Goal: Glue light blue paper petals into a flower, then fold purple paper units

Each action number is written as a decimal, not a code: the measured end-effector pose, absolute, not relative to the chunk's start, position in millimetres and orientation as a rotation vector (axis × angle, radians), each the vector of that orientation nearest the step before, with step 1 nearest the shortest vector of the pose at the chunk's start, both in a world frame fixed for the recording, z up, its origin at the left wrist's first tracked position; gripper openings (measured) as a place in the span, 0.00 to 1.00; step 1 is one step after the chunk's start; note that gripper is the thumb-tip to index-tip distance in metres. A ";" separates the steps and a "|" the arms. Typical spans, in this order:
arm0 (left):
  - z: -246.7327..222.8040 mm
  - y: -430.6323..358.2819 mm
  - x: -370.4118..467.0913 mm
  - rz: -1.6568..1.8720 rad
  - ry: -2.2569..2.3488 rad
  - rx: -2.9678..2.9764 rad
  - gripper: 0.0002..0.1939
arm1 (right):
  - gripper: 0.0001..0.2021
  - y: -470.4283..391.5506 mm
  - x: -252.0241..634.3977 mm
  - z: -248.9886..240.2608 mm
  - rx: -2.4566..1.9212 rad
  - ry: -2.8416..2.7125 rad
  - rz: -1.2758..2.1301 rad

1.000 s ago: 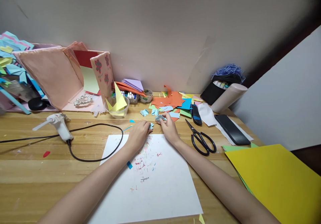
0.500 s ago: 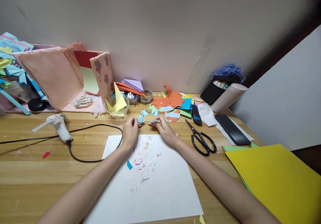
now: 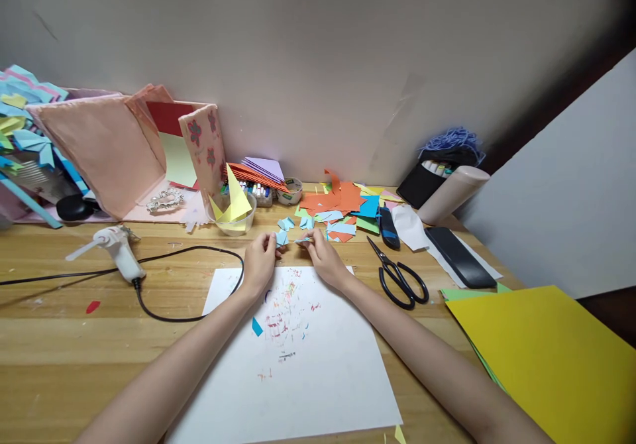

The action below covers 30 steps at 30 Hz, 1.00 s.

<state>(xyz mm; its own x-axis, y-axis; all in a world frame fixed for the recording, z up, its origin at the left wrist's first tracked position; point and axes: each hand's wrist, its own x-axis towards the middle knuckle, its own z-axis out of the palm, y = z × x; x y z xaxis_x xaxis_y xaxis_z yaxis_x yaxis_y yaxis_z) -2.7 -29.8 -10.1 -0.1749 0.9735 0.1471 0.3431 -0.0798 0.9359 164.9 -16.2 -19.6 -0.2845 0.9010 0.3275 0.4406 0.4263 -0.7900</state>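
Observation:
Just beyond the far edge of a marked white sheet [image 3: 328,364], my left hand [image 3: 260,258] pinches a small light-blue folded paper piece [image 3: 281,238]. A short gap to its right, my right hand [image 3: 322,255] is closed on a thin light-blue paper piece [image 3: 303,239], seen nearly edge-on. Two more folded light-blue pieces [image 3: 286,223] lie on the wooden table a little beyond both hands. A blue paper scrap [image 3: 257,327] rests on the white sheet near my left forearm.
Black scissors [image 3: 397,275] lie right of the sheet, near a cutter [image 3: 389,226]. Colored scraps [image 3: 338,199] pile up by the wall. A glue gun [image 3: 118,252] with a looping cable sits left. Yellow paper [image 3: 551,358] is at right, a plastic bowl [image 3: 241,224] behind my left hand.
The light-blue piece at my left hand has shifted slightly right and turned. My right hand has moved a little left, bringing the two hands marginally closer.

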 end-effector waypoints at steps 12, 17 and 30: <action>-16.0 -27.6 -5.1 1.217 1.534 1.523 0.15 | 0.05 -17.8 162.4 -20.3 -1.128 -1.639 0.800; -15.4 -27.9 -4.0 1.217 1.569 1.619 0.14 | 0.10 -12.8 162.0 -26.0 -1.205 -1.509 0.917; -14.6 -34.2 -0.8 1.226 1.755 1.763 0.07 | 0.10 -8.6 160.5 -21.4 -1.296 -1.431 0.942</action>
<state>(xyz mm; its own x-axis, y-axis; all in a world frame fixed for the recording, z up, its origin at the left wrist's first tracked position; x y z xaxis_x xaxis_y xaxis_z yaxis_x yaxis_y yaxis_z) -0.8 -34.2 -14.6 -0.1517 0.9368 0.3154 0.6182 -0.1591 0.7698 160.5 -8.6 -21.4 0.0166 0.9887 0.1490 0.2541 0.1399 -0.9570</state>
